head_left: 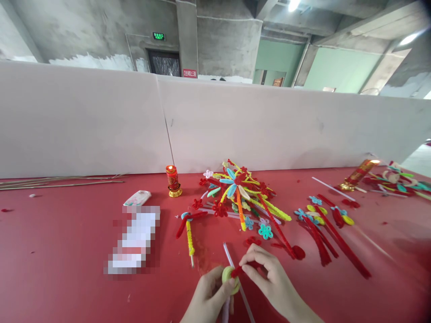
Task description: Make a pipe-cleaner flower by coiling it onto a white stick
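Observation:
My left hand (213, 290), low in the middle, pinches a pale yellow-green pipe-cleaner coil (226, 274) between thumb and fingers. A pale lilac strip hangs below the coil, partly hidden by the hand. My right hand (271, 276) is closed on a short red pipe cleaner (237, 271), whose end touches the coil. Between the hands a thin whitish stick (247, 303) slants over the red table. Just beyond lies a pile of pipe-cleaner flowers and stems (237, 184) in red, yellow, blue and orange. Nearer on the left is a yellow-wrapped stick (190, 237) with a red and blue top.
Two red candle-shaped lamps (172, 179) with gold bases are on the red table (67, 251); the right one leans. More pipe-cleaner flowers (316, 217) lie at right. A phone-like white object (137, 198) and thin sticks (60, 183) are at left. A white partition (235, 125) edges the back.

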Action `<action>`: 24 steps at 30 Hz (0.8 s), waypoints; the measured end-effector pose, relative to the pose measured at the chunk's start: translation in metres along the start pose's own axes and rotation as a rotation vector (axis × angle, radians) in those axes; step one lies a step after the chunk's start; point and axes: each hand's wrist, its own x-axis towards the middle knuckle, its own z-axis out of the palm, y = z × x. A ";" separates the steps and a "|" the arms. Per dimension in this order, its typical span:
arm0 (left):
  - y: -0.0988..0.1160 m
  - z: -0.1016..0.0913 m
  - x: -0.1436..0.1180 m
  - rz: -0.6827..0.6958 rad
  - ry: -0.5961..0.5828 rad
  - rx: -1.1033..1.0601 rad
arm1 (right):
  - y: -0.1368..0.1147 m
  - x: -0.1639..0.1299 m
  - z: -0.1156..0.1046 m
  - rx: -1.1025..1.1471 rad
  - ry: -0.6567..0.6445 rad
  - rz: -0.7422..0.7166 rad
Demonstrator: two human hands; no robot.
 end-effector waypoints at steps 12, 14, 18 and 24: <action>-0.005 -0.002 0.001 0.041 0.032 -0.023 | 0.000 -0.001 0.003 0.070 0.006 0.047; -0.004 -0.002 0.000 0.055 0.021 -0.055 | 0.001 -0.003 0.005 0.141 0.042 0.117; -0.005 -0.001 0.000 0.080 0.006 -0.090 | 0.003 -0.008 0.012 0.368 0.059 0.224; -0.005 -0.001 0.001 0.099 -0.046 -0.102 | 0.007 -0.014 0.025 0.597 -0.012 0.354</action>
